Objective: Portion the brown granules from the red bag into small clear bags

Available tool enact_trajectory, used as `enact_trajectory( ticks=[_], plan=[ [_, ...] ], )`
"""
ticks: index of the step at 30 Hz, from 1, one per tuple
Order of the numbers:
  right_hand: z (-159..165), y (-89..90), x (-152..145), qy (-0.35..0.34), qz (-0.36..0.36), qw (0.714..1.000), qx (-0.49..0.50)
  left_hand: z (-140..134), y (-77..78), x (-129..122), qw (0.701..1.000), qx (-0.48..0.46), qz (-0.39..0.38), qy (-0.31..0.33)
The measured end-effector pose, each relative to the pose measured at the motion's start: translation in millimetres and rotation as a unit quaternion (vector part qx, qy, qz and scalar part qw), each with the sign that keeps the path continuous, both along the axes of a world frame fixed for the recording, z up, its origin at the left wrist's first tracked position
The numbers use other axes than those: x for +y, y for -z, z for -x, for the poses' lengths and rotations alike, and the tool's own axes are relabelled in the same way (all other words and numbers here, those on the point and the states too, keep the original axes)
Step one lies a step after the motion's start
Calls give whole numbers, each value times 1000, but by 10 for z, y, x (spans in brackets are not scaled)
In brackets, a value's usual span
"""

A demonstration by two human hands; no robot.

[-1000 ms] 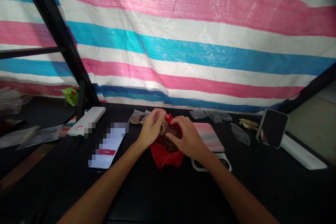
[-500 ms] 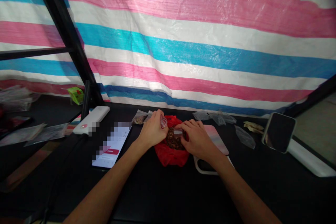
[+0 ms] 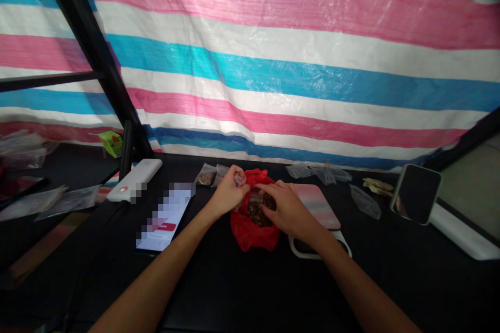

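A red plastic bag (image 3: 255, 239) stands with its mouth gaping on the black table, brown granules (image 3: 258, 216) inside. At its left rim, my left hand (image 3: 228, 192) is closed on a small clear plastic bag (image 3: 239, 179), which bunches above the fingers. My right hand (image 3: 287, 208) reaches in from the right, thumb and fingers pinching a small clear cup (image 3: 257, 197) over the granules. Its far end is blurred, so what it contains is hard to tell. Two small filled clear bags (image 3: 205, 174) lie behind my left hand.
Right of the red bag lies a flat pinkish-silver plate (image 3: 320, 205) on a white base. A lit phone (image 3: 166, 223) and a white power bank (image 3: 136, 179) are at left. Clear bags (image 3: 328, 173) lie at the back right, near a propped dark-screened device (image 3: 417, 194). Striped sheeting (image 3: 273, 73) hangs behind.
The clear cup has shifted slightly left, closer to the clear bag in my left hand. My left hand has turned slightly and moved a little down.
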State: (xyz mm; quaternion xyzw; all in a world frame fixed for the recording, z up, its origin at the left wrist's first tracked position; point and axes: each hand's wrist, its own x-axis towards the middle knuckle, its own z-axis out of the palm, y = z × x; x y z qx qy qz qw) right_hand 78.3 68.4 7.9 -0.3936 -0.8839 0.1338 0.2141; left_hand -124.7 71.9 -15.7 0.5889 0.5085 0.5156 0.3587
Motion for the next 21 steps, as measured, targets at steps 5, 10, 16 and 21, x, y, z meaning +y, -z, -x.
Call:
enact_trajectory(
  ticks=[5,10,16,21],
  plan=[
    [30,-72,8,13,115,986,122,40,4,49,995,0,-41,-92],
    [-19,-160,78,-34,220,937,268,78,-37,16,988,56,-62,-126],
    [-60,-204,52,2,66,958,280,-7,-111,-149,966,231,-116,-3],
    [-52,-210,-21,-67,-62,975,205,-83,-138,-203,965,228,-126,43]
  ],
)
